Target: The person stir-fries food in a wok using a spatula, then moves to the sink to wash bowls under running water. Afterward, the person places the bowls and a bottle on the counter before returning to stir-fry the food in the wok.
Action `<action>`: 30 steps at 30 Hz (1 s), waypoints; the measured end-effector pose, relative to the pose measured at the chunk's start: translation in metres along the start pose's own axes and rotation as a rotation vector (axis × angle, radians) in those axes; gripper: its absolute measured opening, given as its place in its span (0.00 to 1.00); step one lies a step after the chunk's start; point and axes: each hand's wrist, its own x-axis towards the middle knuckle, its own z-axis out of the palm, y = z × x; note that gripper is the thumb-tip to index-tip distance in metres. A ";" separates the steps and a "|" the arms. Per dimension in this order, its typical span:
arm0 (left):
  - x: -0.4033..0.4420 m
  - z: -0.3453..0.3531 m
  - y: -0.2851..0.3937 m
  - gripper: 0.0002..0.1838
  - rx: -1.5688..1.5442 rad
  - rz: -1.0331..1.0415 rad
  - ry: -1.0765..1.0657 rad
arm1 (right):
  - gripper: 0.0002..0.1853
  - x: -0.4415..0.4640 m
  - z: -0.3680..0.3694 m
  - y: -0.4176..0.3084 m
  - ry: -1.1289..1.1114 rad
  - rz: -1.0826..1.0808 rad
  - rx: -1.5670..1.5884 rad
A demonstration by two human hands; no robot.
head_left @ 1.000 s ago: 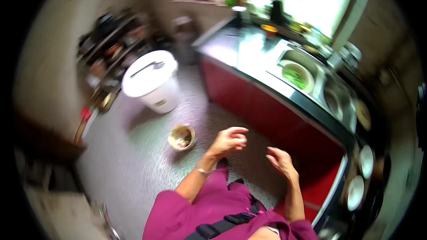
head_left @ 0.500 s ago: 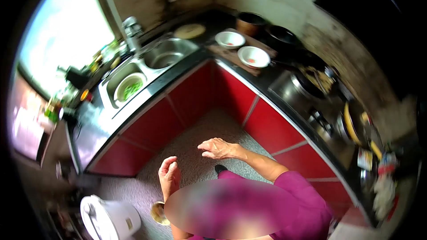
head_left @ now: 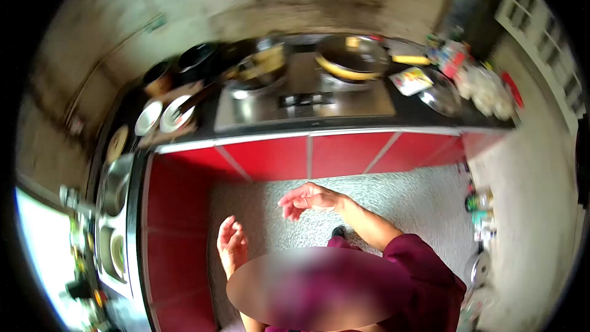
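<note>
Both of my hands are raised over the grey floor, in front of the red cabinets. My left hand (head_left: 233,243) is at the lower left, its fingers loosely curled and apart, holding nothing. To its right and a little higher, my right hand (head_left: 309,200) points leftward with bent, parted fingers and nothing in it. Neither hand touches the counter. Beyond them on the stove (head_left: 304,109) are a yellow-rimmed wok (head_left: 351,58) and a pan with food (head_left: 261,67). Two white bowls (head_left: 148,118) stand on a board at the left.
A double sink (head_left: 117,190) runs along the left counter, with a basin in it. On the right counter lie a glass lid (head_left: 440,94), a packet (head_left: 410,80) and plastic bags (head_left: 487,89). Bottles (head_left: 478,201) and a round lid (head_left: 478,268) line the right wall.
The view has swung right from the white bucket and sink to the stove. My hands are still raised and empty, and the white bucket and small floor basket are out of view.
</note>
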 end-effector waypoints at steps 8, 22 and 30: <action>0.063 0.117 -0.069 0.19 0.123 -0.125 -0.203 | 0.19 -0.125 -0.092 -0.024 0.530 0.109 -1.171; 0.103 0.136 -0.087 0.12 -0.019 -0.159 -0.245 | 0.16 -0.186 -0.156 -0.019 0.672 0.103 -0.763; 0.104 0.027 -0.016 0.09 -0.050 -0.036 0.030 | 0.16 -0.046 -0.116 -0.017 0.438 0.229 -0.726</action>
